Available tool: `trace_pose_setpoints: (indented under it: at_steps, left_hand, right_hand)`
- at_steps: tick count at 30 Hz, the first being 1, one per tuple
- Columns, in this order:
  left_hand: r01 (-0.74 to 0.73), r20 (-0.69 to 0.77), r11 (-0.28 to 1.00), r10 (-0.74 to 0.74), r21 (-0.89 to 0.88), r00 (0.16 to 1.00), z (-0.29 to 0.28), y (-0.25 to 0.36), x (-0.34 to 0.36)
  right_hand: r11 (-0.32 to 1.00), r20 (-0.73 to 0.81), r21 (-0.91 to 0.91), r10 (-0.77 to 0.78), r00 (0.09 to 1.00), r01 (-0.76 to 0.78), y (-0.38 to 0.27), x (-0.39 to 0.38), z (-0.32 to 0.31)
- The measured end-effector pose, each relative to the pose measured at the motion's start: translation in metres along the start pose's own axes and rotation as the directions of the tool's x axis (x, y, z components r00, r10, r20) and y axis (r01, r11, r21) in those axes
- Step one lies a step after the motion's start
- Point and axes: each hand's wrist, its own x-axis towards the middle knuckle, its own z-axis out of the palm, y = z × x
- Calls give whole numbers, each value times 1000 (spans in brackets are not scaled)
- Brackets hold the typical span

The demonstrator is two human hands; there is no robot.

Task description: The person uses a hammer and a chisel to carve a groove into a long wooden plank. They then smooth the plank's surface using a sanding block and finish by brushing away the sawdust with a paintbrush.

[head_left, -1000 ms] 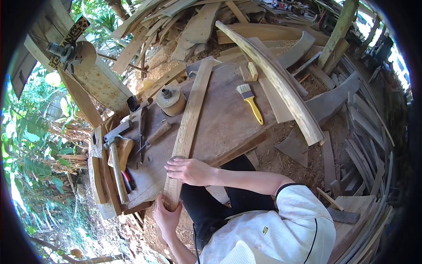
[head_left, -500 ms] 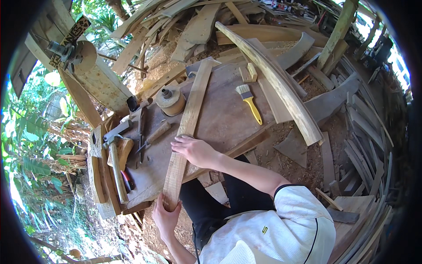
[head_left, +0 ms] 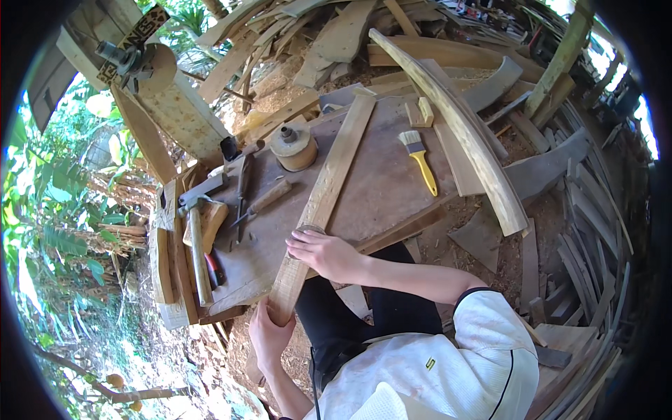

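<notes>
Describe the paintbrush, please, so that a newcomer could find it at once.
Find the brown workbench, then the long plank slanting across it. Right of that plank lies the brush, its bright yellow handle unlike the plain wood pieces nearby.

Open at left onto sunlit green foliage (head_left: 63, 203); littered with shavings (head_left: 278, 79) over the brown floor (head_left: 507, 255); piled with boards (head_left: 337, 50) beyond the desk (head_left: 385, 175), near a wooden post (head_left: 560, 70).
</notes>
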Motion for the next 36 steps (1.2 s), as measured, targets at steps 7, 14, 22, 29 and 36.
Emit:
trace_pose_setpoints:
  at_steps: [7,14,22,29,36]
  left_hand:
    - [-31,33,1000,31,2,999,-4,10,3]
    - [0,167,999,6,-37,986,-6,-5,1]
    - [7,137,1000,-9,20,991,1,7,6]
    - [-27,80,1000,27,8,996,3,15,8]
    - [45,127,999,-45,5,991,3,2,2]
  right_hand:
    - [951,-68,-192,233,970,-242,69,18,-36]
    - [953,-75,-97,280,957,-286,79,11,-58]
    - [986,14,-96,140,990,-138,31,7,-34]
    - [972,-55,-128,193,980,-198,42,6,-25]
    - [898,-101,-126,411,906,-421,100,-5,-66]
